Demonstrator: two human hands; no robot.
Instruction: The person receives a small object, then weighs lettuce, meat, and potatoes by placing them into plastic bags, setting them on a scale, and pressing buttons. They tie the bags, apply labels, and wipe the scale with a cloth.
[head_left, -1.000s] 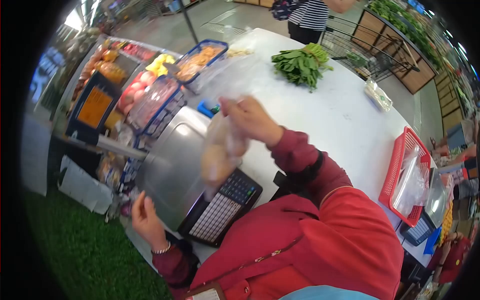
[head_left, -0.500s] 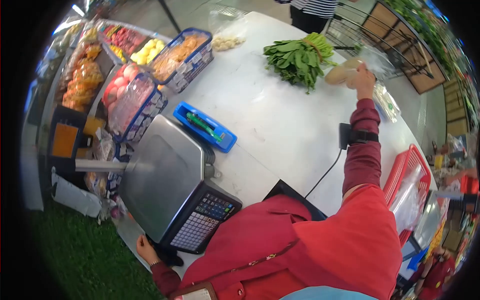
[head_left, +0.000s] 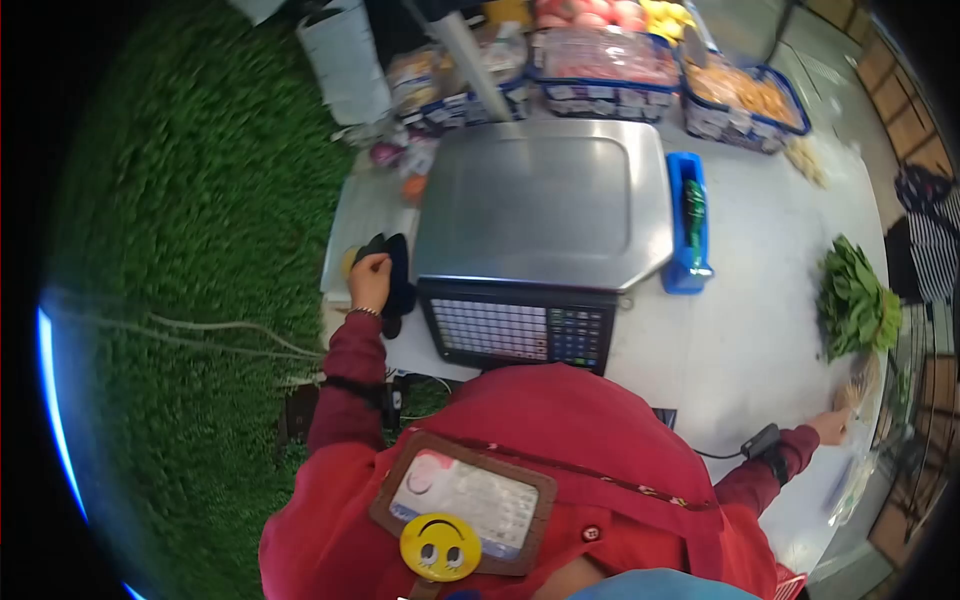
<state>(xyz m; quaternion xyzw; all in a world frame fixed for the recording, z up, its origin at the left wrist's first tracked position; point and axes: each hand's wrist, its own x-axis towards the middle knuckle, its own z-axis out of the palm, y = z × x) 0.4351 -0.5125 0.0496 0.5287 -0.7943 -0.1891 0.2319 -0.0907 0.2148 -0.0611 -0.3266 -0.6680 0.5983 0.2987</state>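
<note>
My left hand (head_left: 370,282) is closed in a pinch left of the scale, against a dark, soft-looking item (head_left: 400,275) that I cannot identify; a bit of yellow shows beside it. On the far right my right hand (head_left: 829,427) is closed on a clear plastic bag (head_left: 860,386) with pale brown produce inside, near the table edge. Just beyond that bag lies a bunch of leafy greens (head_left: 852,300). Between my arms stands the weighing scale (head_left: 545,205) with a bare metal plate and a keypad (head_left: 515,330) facing me.
Beside the scale sits a blue tape dispenser (head_left: 688,225) with a green roll. Blue baskets (head_left: 605,75) of packed produce line the back of the white table (head_left: 770,240). Pale produce (head_left: 806,162) lies right of them. A person in stripes (head_left: 930,245) stands beyond the table.
My view has swung left, toward the scale and my left hand, which has moved up beside the dark item. My right hand stays at the bag by the greens.
</note>
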